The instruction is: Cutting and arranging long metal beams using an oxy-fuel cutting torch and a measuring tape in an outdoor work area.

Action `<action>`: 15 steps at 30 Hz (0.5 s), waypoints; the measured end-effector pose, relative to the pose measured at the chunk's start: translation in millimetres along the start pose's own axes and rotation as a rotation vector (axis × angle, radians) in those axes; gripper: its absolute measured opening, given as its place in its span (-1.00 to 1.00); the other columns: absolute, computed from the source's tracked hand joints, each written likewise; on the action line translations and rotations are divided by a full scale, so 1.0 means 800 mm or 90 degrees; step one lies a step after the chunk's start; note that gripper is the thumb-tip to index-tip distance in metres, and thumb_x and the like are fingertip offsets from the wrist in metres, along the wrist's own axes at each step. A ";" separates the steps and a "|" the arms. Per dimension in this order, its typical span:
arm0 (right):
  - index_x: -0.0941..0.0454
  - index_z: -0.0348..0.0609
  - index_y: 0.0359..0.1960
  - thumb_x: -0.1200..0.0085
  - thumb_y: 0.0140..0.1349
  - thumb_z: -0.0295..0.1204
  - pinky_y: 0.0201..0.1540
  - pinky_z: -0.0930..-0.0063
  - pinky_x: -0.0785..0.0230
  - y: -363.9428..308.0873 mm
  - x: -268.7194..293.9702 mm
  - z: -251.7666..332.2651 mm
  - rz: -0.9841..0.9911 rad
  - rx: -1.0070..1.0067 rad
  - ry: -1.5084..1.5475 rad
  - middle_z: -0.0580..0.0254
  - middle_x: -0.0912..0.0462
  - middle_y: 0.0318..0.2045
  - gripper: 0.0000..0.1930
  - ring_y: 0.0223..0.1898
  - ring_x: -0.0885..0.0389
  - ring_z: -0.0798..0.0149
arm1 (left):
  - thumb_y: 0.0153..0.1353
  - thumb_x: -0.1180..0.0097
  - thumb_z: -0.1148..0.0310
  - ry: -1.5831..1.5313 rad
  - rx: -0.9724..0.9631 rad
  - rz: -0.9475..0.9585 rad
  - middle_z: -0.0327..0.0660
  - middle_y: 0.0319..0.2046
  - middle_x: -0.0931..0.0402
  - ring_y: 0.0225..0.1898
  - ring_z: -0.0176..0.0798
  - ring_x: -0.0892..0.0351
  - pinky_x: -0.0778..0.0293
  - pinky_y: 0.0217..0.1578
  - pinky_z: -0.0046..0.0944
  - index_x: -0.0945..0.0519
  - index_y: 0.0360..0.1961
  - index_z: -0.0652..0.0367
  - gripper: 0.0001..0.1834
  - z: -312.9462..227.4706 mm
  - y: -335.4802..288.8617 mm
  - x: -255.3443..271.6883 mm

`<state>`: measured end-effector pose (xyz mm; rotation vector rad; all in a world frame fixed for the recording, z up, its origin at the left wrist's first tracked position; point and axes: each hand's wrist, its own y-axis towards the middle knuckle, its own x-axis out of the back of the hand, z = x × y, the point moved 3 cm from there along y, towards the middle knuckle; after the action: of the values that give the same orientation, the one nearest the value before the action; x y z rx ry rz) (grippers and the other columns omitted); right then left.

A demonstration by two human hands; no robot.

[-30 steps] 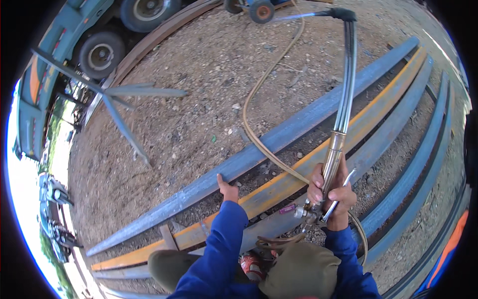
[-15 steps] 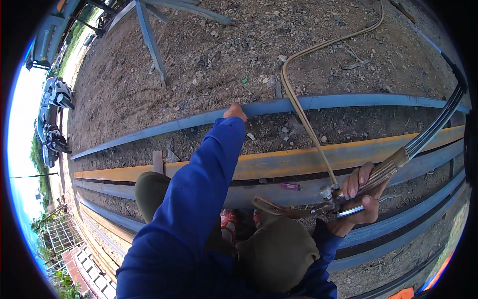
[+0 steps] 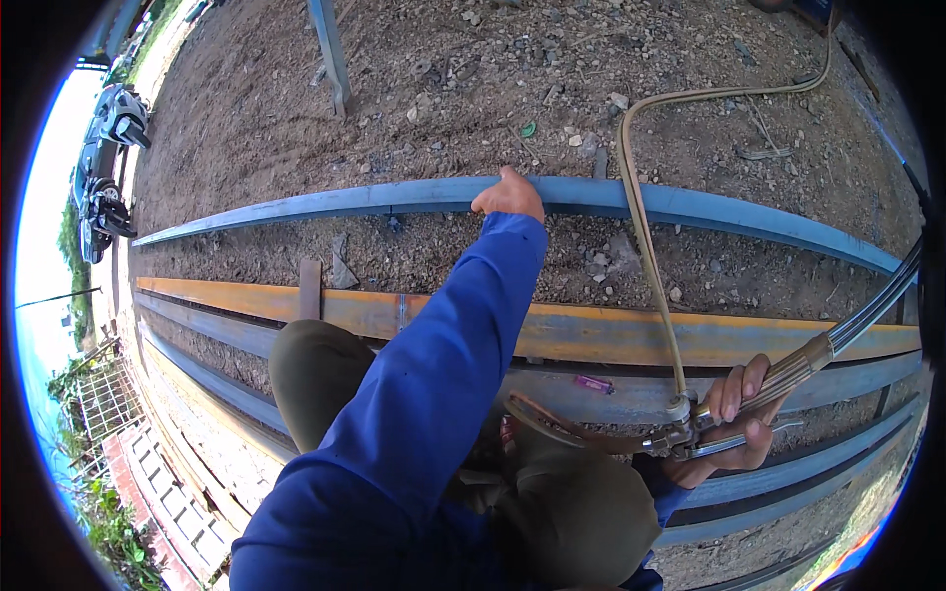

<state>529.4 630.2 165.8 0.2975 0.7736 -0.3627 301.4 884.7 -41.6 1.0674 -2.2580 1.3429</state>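
Observation:
My left hand (image 3: 510, 194) reaches forward and is closed over a long blue-grey steel bar (image 3: 670, 200), which lies crosswise on the ground. In my right hand (image 3: 739, 419), held low at the right, is a cutting torch (image 3: 877, 291) with several parallel metal tubes. Its tube end points to the upper right, where a faint bluish streak shows beyond the dark tip. The torch's valves (image 3: 680, 424) sit beside my right fingers. A tan hose (image 3: 642, 227) runs from them across the bars.
A rust-edged steel bar (image 3: 631, 335) and several grey ones lie parallel, close to my knees. A purple lighter (image 3: 593, 383) rests on a grey bar. A small flat metal piece (image 3: 310, 290) lies across the bars. Motorcycles (image 3: 110, 197) and a blue metal leg (image 3: 331, 54) stand farther off.
My view has shifted and tilted, so the bars slope down more to the right. My left hand remains on the blue-grey bar, with its thumb side now showing. The torch stays in my right hand.

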 end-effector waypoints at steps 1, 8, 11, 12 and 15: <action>0.33 -0.06 0.43 -0.08 0.02 -0.53 -0.48 0.54 -0.34 0.000 -0.001 -0.002 0.003 -0.004 0.015 0.12 -0.23 -0.30 -0.01 -0.46 -0.35 0.36 | 0.13 -0.19 -0.06 -0.006 0.003 0.030 0.24 -0.01 -0.47 0.05 0.22 -0.49 -0.40 0.10 -0.06 -0.04 0.12 0.60 -0.06 0.000 0.015 -0.004; 0.16 -0.17 0.38 -0.11 0.00 -0.48 -0.50 0.56 -0.38 -0.008 -0.018 -0.026 0.057 -0.048 0.034 0.10 -0.26 -0.30 -0.10 -0.45 -0.39 0.35 | 0.16 -0.13 -0.15 0.001 -0.158 0.220 0.27 -0.09 -0.50 -0.16 0.14 -0.62 -0.56 -0.18 -0.01 -0.23 0.05 0.60 -0.11 0.007 0.076 0.002; 0.11 -0.18 0.38 -0.11 0.04 -0.48 -0.48 0.55 -0.38 -0.010 -0.021 -0.036 0.100 -0.087 0.025 0.09 -0.26 -0.29 -0.14 -0.45 -0.40 0.35 | 0.19 -0.12 -0.11 0.194 -0.323 0.522 0.13 -0.26 -0.58 -0.37 0.01 -0.64 -0.60 -0.42 -0.07 -0.42 -0.02 0.50 -0.26 -0.011 0.084 0.051; 0.10 -0.18 0.38 -0.11 0.06 -0.48 -0.47 0.55 -0.39 -0.009 -0.021 -0.040 0.116 -0.109 0.017 0.09 -0.26 -0.29 -0.15 -0.44 -0.40 0.35 | 0.21 -0.12 -0.08 0.394 -0.473 0.606 0.05 -0.36 -0.60 -0.47 -0.07 -0.63 -0.59 -0.53 -0.12 -0.50 -0.07 0.45 -0.34 -0.029 0.079 0.079; 0.10 -0.16 0.40 -0.09 0.09 -0.45 -0.51 0.56 -0.37 0.004 -0.019 -0.035 0.151 -0.133 -0.023 0.09 -0.27 -0.31 -0.15 -0.46 -0.39 0.36 | 0.27 -0.09 0.04 0.781 -0.469 0.590 -0.07 -0.47 -0.58 -0.53 -0.19 -0.59 -0.55 -0.57 -0.22 -0.57 -0.06 0.29 -0.52 -0.061 0.126 0.184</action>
<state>503.3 647.6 157.9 0.1824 0.7254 -0.0621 123.2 890.1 7.3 -0.9375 -1.8249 0.7795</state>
